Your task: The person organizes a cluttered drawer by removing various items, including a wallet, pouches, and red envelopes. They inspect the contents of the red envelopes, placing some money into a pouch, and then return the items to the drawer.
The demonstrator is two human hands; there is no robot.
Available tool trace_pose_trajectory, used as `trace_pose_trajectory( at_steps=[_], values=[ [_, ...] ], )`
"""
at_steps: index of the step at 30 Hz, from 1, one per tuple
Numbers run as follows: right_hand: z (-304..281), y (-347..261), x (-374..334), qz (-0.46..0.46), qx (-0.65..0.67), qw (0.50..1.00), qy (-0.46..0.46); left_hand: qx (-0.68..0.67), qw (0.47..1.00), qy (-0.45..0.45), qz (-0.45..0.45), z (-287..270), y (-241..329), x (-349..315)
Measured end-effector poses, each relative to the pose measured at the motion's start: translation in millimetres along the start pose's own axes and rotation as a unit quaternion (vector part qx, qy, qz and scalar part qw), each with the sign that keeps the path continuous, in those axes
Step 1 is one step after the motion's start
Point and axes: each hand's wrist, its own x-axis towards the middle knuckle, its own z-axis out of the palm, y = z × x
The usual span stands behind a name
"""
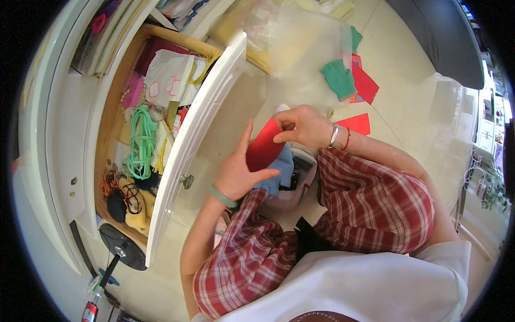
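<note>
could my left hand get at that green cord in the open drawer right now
Probably not at once: the left hand is pressed to the red envelope along with the right hand. The path to the green cord looks open.

A blurred clear plastic bag [300, 48] veils the floor items; the red envelope [264, 146] partly hides behind fingers.
</note>
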Motion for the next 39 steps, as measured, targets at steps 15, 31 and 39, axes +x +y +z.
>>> trace_pose_trajectory(
  at_steps=[15, 31, 39],
  values=[
    [18, 16, -14, -0.037, 0.214, 0.938, -0.272, -0.123, 0.983, -0.133, -0.028, 8, -39, 12],
    [41, 14, -11, -0.01, 0.228, 0.934, -0.274, 0.148, 0.983, -0.048, 0.097, 5, -24, 15],
    [41, 27, -13, -0.317, -0.129, 0.93, -0.134, 0.166, 0.972, -0.065, 0.154, -5, -25, 20]
  ],
)
